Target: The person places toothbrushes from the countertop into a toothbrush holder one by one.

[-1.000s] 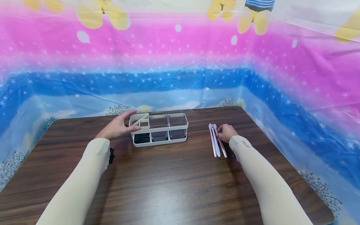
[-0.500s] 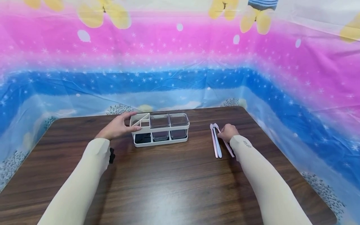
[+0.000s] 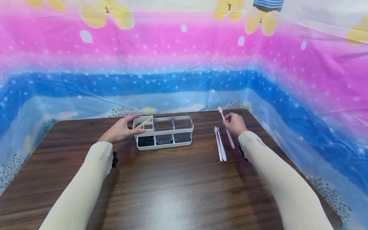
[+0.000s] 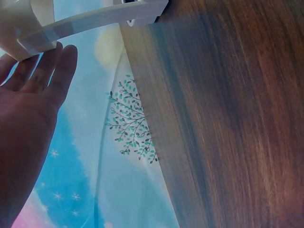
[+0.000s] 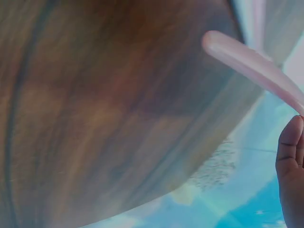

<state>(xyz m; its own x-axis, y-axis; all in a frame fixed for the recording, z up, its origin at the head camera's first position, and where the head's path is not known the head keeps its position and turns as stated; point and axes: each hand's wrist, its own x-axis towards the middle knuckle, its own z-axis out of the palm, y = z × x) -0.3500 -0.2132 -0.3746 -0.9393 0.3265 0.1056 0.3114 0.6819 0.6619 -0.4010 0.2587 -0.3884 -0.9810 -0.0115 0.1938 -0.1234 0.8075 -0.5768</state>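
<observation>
The fingers of the right hand (image 3: pixel 236 124) are closed in a pinch on a slim, glossy pink toothbrush (image 3: pixel 231 140), gripping it partway along its length, with the head beyond the fingertips and the handle's rounded end below the hand. It looks clear of the counter (image 3: pixel 172 188), a dark brown wood-grain top, and its long axis runs away from the person, the head leaning slightly leftward. Just to the left of these fingers, nearer the person, a second pink toothbrush (image 3: pixel 218 143) and a pale blue-white toothbrush (image 3: pixel 222 147) lie almost parallel, close together, heads pointing away. Farther left, well apart from the held brush, stands a white two-level rectangular rack (image 3: pixel 164 147), its long side set roughly crosswise, so the pinched brush lies nearly square to it. That seems the relation that counts: the rack's compartments face up while the brush slants forward, and the right hand is the nearer one to every brush. The left hand (image 3: pixel 120 129) holds the rack's left end, thumb in front and fingers behind, spread across the compartment with a diagonal divider. Two clear square cups (image 3: pixel 163 124) fill the remaining bays, toward the right hand
</observation>
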